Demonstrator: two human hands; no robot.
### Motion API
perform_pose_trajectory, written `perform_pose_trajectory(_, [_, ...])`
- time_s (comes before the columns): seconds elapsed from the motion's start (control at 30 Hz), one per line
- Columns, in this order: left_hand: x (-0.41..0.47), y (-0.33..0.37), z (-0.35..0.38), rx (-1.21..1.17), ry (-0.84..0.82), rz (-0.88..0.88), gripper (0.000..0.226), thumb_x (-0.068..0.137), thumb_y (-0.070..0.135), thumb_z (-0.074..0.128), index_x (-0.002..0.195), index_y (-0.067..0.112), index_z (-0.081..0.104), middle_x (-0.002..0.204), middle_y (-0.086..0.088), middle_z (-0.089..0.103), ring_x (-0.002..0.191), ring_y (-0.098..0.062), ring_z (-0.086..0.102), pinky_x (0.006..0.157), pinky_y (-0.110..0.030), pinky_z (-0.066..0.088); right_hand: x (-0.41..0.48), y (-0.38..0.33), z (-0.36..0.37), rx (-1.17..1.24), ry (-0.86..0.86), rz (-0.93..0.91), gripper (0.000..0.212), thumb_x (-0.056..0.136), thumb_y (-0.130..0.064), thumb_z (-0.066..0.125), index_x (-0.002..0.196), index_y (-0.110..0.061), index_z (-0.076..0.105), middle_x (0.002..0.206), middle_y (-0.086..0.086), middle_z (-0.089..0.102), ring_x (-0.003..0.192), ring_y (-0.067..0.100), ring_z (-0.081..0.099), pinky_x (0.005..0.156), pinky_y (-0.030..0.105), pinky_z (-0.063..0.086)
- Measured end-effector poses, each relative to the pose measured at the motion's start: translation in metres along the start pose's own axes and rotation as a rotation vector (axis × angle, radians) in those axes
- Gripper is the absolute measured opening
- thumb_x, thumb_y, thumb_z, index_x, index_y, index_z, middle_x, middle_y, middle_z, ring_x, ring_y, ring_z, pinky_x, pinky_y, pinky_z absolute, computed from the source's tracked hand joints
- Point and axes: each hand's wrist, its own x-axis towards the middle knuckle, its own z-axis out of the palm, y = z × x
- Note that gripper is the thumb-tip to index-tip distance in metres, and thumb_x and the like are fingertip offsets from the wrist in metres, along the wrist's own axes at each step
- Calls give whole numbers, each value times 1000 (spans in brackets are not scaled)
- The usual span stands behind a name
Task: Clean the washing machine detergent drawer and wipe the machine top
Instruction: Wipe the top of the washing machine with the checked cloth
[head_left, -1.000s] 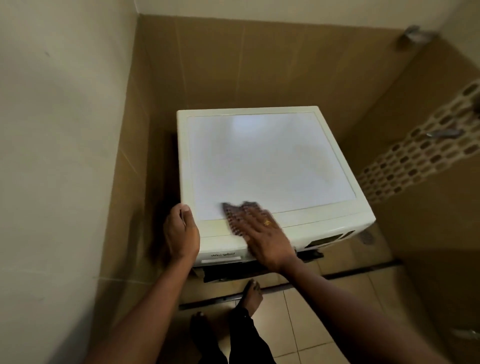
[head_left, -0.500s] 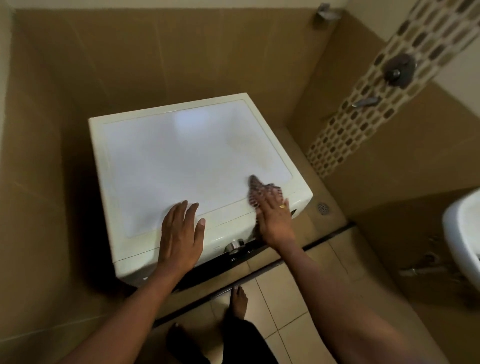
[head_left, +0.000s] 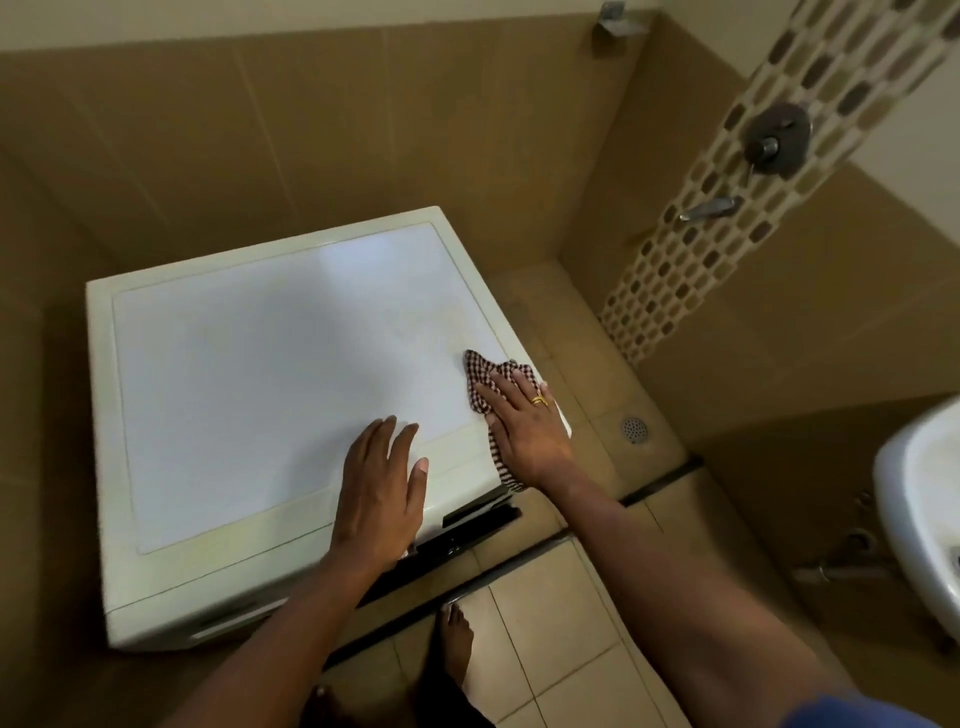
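Observation:
A white washing machine (head_left: 249, 374) stands in a tiled corner, its flat top facing me. A red and white checked cloth (head_left: 480, 371) lies on the top's front right corner, one end hanging over the front edge. My right hand (head_left: 524, 431) presses flat on the cloth with straight fingers and wears a gold ring. My left hand (head_left: 382, 488) rests palm down on the top near the front edge, fingers straight, holding nothing. The detergent drawer is not clearly visible; only the dark control panel (head_left: 467, 525) shows below the front edge.
Brown tiled walls close in behind and to the left of the machine. A shower mixer (head_left: 776, 137) and spout (head_left: 709, 208) sit on the right wall. A floor drain (head_left: 635, 428) lies right of the machine. A white basin (head_left: 919, 499) juts in at the right edge. My bare foot (head_left: 457, 634) stands on the tiles.
My right hand slid the cloth rightward along the front of the top to the right corner. My left hand moved from the left front corner to flat on the top near the middle.

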Motion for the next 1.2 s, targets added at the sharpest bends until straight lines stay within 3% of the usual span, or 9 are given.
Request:
perform_pose_trajectory(0.1, [3,5,0,-7,40,-21,44,104,31,48,144,13,54,152,-14,50,145,-31,41,116,-44,39,36,20,-10,21,-38,28,50,109,-38,33,159,-39,31,171,-9,20,158,25,13,127,54,17])
perform_pose_trajectory(0.2, [5,8,-1,0,83,-25,41,106,27,46,142,11,56,149,-15,52,143,-33,43,117,-47,39,54,31,-22,123,-27,316,58,105,-23,45,157,-44,31,159,7,39,133,36,45,112,51,43])
perform_pose_trajectory(0.4, [19,43,-28,-200,73,-102,39,105,29,49,143,19,55,137,-5,61,131,-24,53,110,-40,45,25,15,-75,640,417,301,42,101,-29,62,141,-19,60,134,1,67,122,18,62,105,28,45])
perform_pose_trajectory(0.5, [38,74,-54,-505,-82,-289,36,105,33,55,140,25,56,132,0,67,122,-18,61,102,-30,47,-10,-20,-103,1094,381,409,49,90,-50,73,132,-27,64,122,-8,72,113,13,68,95,39,59])
perform_pose_trajectory(0.6, [46,101,-80,-748,-247,-299,45,102,49,55,141,26,55,126,3,68,112,-15,64,93,-30,55,-44,-51,-126,1402,285,310,34,99,-38,67,123,-13,70,115,8,76,110,30,72,93,51,60])
perform_pose_trajectory(0.7, [29,123,-101,-850,-287,-200,63,89,60,63,141,28,52,121,4,69,103,-11,69,80,-22,57,-81,-71,-151,1389,236,133,33,108,-28,51,120,-6,73,113,16,76,109,37,71,94,49,59])
perform_pose_trajectory(0.83, [-4,135,-112,-1222,-193,-302,81,68,65,85,132,22,61,117,-5,76,104,-21,74,93,-41,60,-121,-83,-185,1186,281,-3,28,108,-17,52,113,-2,76,105,13,78,100,33,73,81,36,60])
perform_pose_trajectory(0.97, [-34,144,-111,-1462,-326,-271,53,83,22,83,131,10,64,121,-13,75,113,-31,72,95,-47,58,-148,-84,-198,1106,392,70,30,109,-20,48,101,-5,73,99,13,75,91,17,69,81,38,56])
perform_pose_trajectory(1.2, [-22,181,-137,-1234,-344,-174,31,92,21,74,120,6,72,115,-7,77,113,-28,70,95,-46,57,-150,-62,-236,1412,407,159,32,108,-21,45,107,1,68,114,26,71,101,30,66,101,58,50])
